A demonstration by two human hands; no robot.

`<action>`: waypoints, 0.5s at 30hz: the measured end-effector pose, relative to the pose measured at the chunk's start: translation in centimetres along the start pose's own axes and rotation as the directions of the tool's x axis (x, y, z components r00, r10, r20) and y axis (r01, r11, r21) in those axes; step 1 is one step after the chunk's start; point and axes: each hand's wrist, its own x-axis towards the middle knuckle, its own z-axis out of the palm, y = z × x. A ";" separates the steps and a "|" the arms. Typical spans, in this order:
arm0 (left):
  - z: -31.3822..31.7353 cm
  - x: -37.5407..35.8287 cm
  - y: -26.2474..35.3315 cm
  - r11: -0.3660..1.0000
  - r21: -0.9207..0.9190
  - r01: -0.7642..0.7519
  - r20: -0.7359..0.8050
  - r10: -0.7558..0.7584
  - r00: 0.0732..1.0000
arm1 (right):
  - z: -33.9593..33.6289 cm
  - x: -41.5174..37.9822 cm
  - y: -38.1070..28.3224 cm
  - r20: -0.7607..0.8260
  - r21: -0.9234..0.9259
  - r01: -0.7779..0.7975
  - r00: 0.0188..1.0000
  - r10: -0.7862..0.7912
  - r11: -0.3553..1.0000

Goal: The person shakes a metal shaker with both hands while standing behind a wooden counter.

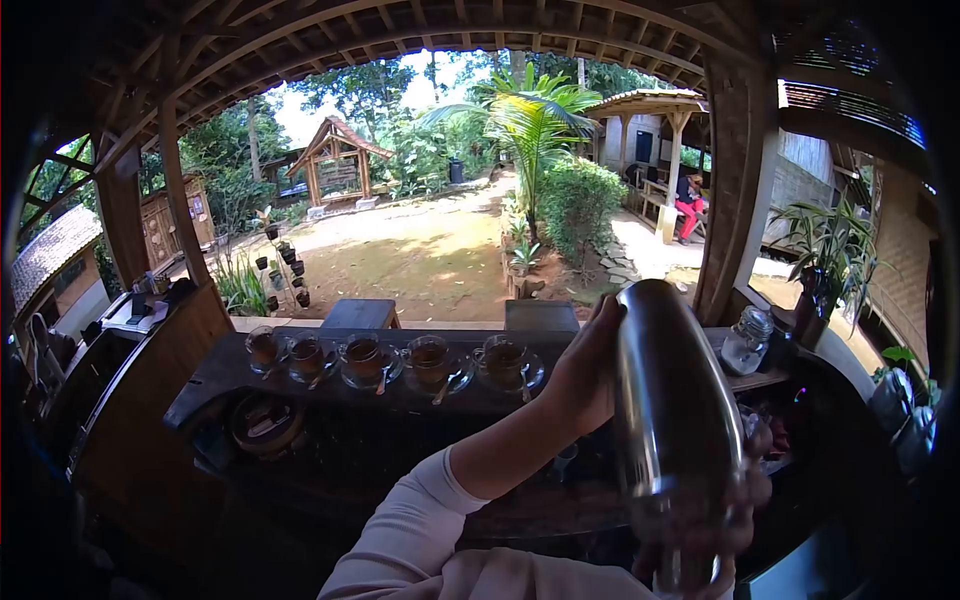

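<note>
A large shiny metal cocktail shaker (pixel 672 390) is raised close to the camera, tilted, with its rounded end up. Against its upper left side, my left hand (pixel 588 372) is closed, its fingers partly hidden behind the metal. My right hand (pixel 748 490) wraps round the lower right part, its fingertips showing at the edge. The shaker's lower end is dim and partly covered by the hand. Beyond my left forearm, several glass cups of brown drink, such as this cup (pixel 428 358), stand in a row on saucers with spoons.
The dark wooden counter (pixel 530 500) curves in front of me. A lidded glass jar (pixel 745 340) stands at its right, near a potted plant (pixel 822 255). A round container (pixel 268 425) sits lower left. Two stools (pixel 358 313) stand beyond the counter. A person (pixel 690 207) sits in the far shelter.
</note>
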 end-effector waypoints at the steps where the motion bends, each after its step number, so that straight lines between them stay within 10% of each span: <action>1: 0.0 0.7 -0.3 1.000 -0.016 0.016 0.057 -0.015 0.998 | 1.0 1.1 0.3 0.011 0.115 -0.243 0.970 0.244 0.963; 2: 0.0 1.8 -0.8 0.999 -0.033 0.031 0.114 -0.027 0.993 | 2.0 2.9 0.8 0.049 0.219 -0.470 0.880 0.472 0.855; 3: -1.3 3.9 -1.6 0.994 -0.091 0.064 0.054 -0.059 0.997 | -0.2 6.1 0.1 0.237 -0.079 -0.919 0.358 0.903 0.385; 5: -6.2 8.0 -3.9 0.994 -0.076 0.074 -0.347 -0.096 0.933 | 0.6 2.0 4.5 0.089 -0.264 -0.725 0.639 0.764 0.637; 6: -6.1 8.4 -4.1 0.979 -0.156 0.130 -0.591 -0.198 0.782 | 0.5 2.2 5.4 -0.025 -0.347 -0.930 0.142 0.990 0.124; 8: -3.4 7.3 -4.9 0.980 -0.151 0.129 -0.494 -0.188 0.849 | -1.2 2.2 5.9 -0.028 -0.482 -0.799 0.424 0.905 0.359; 10: 0.6 6.2 -3.6 0.985 -0.134 0.112 -0.388 -0.156 0.908 | -0.7 7.3 5.6 0.232 -0.122 -0.711 0.658 0.716 0.693; 12: 2.6 5.1 -3.1 0.979 0.202 -0.032 0.115 0.008 0.993 | -0.6 6.8 5.8 0.250 -0.137 -0.681 0.679 0.690 0.720; 15: 0.6 8.5 -3.7 0.998 -0.039 0.058 0.173 -0.050 0.984 | -0.5 6.5 6.5 0.296 -0.165 -0.564 0.754 0.586 0.809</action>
